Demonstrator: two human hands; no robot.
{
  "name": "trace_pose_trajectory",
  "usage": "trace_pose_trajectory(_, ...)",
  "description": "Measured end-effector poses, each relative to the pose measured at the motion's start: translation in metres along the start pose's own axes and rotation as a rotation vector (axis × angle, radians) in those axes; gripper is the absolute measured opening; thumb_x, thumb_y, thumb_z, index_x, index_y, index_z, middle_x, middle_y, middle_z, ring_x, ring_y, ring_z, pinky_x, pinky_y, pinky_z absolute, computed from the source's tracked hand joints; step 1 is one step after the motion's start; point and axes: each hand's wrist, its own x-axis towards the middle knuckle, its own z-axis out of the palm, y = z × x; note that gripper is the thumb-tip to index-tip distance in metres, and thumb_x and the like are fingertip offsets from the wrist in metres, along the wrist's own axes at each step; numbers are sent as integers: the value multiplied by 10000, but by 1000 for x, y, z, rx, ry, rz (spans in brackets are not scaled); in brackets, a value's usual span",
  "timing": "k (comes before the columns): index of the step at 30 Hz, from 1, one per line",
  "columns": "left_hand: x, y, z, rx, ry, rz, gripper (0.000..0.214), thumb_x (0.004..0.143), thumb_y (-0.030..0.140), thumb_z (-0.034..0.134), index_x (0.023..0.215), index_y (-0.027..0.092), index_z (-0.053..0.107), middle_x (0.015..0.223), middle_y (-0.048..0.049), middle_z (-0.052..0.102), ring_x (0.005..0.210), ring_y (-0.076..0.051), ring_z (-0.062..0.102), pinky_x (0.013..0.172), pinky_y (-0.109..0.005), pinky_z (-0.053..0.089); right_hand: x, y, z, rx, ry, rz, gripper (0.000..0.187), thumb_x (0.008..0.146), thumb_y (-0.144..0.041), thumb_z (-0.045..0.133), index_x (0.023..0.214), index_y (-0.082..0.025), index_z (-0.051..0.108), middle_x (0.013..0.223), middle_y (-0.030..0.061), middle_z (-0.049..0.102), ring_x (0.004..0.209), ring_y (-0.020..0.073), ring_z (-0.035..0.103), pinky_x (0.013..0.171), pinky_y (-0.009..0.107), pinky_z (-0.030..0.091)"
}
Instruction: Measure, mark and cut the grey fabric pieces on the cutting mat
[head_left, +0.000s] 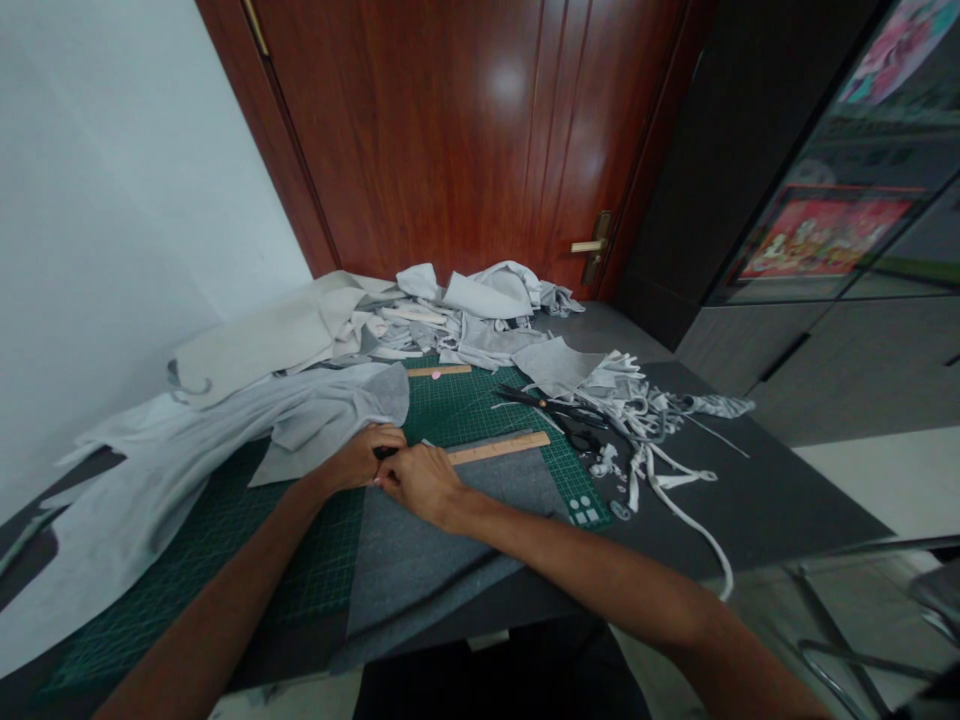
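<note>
My left hand (358, 458) and my right hand (420, 484) meet near the middle of the green cutting mat (487, 420). A small black object (385, 452), perhaps a pen or a tool handle, shows between them. My left fingers curl over it, though the hands hide most of it. My right hand sits at the near end of a wooden ruler (499, 448), which lies on dark grey felt (442, 545). A light grey fabric piece (187, 490) spreads out to the left of my left forearm.
Black-handled scissors (551, 408) and white fabric strips (660, 470) lie to the right on the dark tabletop (757, 500). A second ruler (439, 371) and a heap of pale scraps (465, 312) sit farther back, against a wall and a wooden door (457, 130).
</note>
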Motion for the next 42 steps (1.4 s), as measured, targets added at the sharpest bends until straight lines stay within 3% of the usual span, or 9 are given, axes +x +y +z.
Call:
trace_pose_trajectory(7, -1, -6, 3, -65, 12, 5, 223, 855, 391, 620, 728, 207, 623, 748, -6, 659, 745, -184, 604, 828, -316, 416, -6, 9, -6, 58, 15, -1, 199, 969, -266, 613, 1051, -240, 792, 1028, 51, 808, 1002, 222, 741, 801, 281, 499)
trace_pose_trajectory(18, 0, -5, 2, -80, -8, -21, 379, 957, 504, 587, 734, 211, 680, 775, -8, 699, 772, -168, 623, 828, -292, 423, -17, 33, -8, 110, 37, 13, 172, 939, -279, 657, 1035, -244, 796, 990, 31, 813, 942, 193, 745, 774, 252, 477)
trace_pose_trajectory(28, 0, 0, 0, -68, 10, -13, 365, 940, 539, 639, 785, 230, 756, 778, -4, 742, 762, -159, 646, 903, -312, 413, -25, 49, -13, 127, 52, 14, 175, 927, -262, 665, 1031, -245, 804, 1022, 41, 814, 956, 198, 749, 765, 246, 466)
trace_pose_trajectory(42, 2, 3, 0, -76, 17, -20, 423, 954, 577, 599, 804, 222, 773, 755, -13, 731, 740, -159, 639, 805, -285, 447, -33, 62, -19, 140, 72, 23, 162, 930, -271, 684, 1023, -241, 813, 958, 41, 815, 884, 183, 746, 731, 237, 454)
